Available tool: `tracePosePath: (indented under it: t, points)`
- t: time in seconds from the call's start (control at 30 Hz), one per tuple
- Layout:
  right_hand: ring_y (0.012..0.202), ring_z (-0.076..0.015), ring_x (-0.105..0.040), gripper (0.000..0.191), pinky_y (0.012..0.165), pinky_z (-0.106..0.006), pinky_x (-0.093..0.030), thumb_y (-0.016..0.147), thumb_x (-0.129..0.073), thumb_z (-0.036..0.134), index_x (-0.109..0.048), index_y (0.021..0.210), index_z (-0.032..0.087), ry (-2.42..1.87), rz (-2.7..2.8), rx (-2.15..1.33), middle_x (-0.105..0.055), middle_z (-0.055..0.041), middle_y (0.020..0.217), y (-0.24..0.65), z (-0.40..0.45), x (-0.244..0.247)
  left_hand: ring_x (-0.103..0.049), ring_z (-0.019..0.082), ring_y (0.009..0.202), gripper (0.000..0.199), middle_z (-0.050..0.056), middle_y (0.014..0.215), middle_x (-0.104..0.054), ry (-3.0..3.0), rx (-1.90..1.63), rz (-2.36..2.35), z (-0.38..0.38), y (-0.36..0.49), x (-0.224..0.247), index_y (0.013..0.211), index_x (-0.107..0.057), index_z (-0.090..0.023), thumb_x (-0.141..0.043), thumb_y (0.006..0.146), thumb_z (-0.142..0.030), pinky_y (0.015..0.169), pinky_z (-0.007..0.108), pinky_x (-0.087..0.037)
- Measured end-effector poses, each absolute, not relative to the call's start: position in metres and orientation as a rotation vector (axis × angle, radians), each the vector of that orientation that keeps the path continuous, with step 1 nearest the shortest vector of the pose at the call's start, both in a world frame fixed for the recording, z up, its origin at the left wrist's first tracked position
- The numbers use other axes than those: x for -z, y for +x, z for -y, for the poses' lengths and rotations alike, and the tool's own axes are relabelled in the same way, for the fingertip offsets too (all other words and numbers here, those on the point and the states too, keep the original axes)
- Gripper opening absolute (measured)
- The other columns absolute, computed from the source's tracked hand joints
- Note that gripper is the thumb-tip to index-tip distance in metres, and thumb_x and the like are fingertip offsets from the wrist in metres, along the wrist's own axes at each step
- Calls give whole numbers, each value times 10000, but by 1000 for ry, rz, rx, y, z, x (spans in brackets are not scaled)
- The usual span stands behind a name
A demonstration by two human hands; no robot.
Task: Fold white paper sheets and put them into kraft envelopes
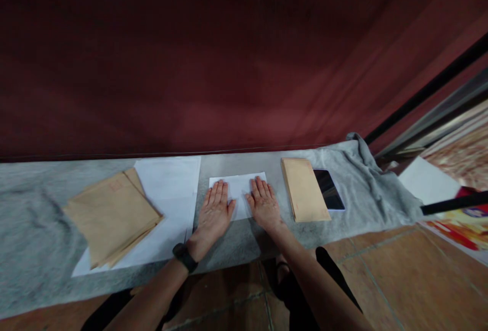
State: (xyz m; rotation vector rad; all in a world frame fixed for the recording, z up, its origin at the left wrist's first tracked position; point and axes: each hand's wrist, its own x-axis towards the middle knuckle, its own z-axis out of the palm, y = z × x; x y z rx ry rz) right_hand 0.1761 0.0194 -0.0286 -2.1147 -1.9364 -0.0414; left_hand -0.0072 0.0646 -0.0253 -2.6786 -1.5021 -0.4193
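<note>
White, seemingly folded paper (238,190) lies flat.

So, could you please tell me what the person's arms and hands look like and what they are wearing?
Both forearms are bare, with no sleeves showing. The left hand has a black band, likely a watch, on its wrist. The right hand wears nothing: no gloves or rings visible.
</note>
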Motion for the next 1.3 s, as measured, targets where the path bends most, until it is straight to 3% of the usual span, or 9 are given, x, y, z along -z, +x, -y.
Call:
tracePosePath:
  t: [0.27, 0.5, 0.87, 0.97, 1.13, 1.3]
  points:
    - [1504, -288, -303, 602, 1223, -464, -222, 1067, -300, 449, -340, 1564, 112, -2174, 1893, -11, -296, -140, 1633, 186, -20, 30, -321, 317, 1497, 668, 240, 1579, -377, -2648, 469, 1550, -73, -16, 31, 1503, -379, 19, -292, 1023, -436, 1224, 479, -282]
    - [1503, -300, -300, 643, 1216, -461, -234, 1064, -297, 448, -320, 1556, 35, -2276, 1781, 29, -317, -183, 1617, 190, -18, 29, -324, 343, 1492, 689, 269, 1565, -382, -2607, 546, 1604, -78, -19, 35, 1485, -387, 43, -289, 1023, -458, 1207, 508, -304]
    - [1501, -327, -299, 644, 1200, -491, -276, 1059, -316, 418, -339, 1535, -14, -2277, 1681, 69, -329, -246, 1597, 196, -20, 22, -347, 329, 1484, 644, 244, 1560, -407, -2572, 548, 1677, -82, -16, 27, 1510, -373, 14, -292, 1006, -378, 1216, 518, -292]
    - [1506, -312, -293, 616, 1200, -510, -279, 1064, -284, 406, -337, 1548, 28, -2197, 1720, 52, -325, -217, 1609, 193, -26, 19, -320, 307, 1499, 625, 207, 1572, -407, -2649, 536, 1597, -83, -7, 20, 1533, -353, -24, -302, 1000, -346, 1228, 516, -272]
    - [1509, -251, -297, 566, 1213, -446, -285, 1074, -251, 380, -415, 1519, 72, -2055, 1850, -83, -381, -156, 1598, 174, -39, 18, -316, 283, 1503, 583, 192, 1571, -418, -2763, 443, 1505, -82, 18, 18, 1507, -403, -27, -289, 1008, -305, 1229, 476, -281]
    - [1498, -250, -321, 523, 1225, -464, -251, 1082, -249, 373, -476, 1492, 140, -2021, 1913, -165, -417, -108, 1588, 155, -48, 16, -293, 282, 1512, 559, 186, 1571, -423, -2778, 370, 1448, -85, 30, 24, 1501, -422, -45, -307, 973, -184, 1231, 485, -259]
